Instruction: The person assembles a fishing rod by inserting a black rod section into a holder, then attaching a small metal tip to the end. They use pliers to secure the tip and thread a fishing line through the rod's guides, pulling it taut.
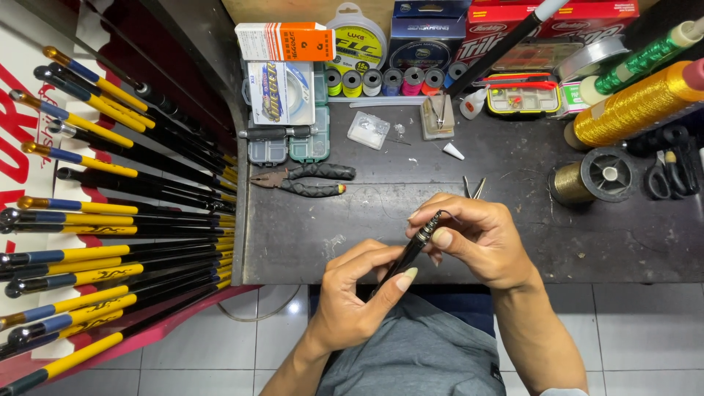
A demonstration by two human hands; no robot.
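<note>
Black rod section (411, 253) pinched between two bare hands, centre frame.
Left hand (357, 297) grips its lower shaft; right hand (477, 238) closes around its metal-ringed tip, above the dark workbench (513, 235).

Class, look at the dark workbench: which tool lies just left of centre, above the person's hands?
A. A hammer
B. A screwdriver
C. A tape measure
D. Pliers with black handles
D: pliers with black handles lie on the bench, up and left of the hands holding the thin rod.
</note>
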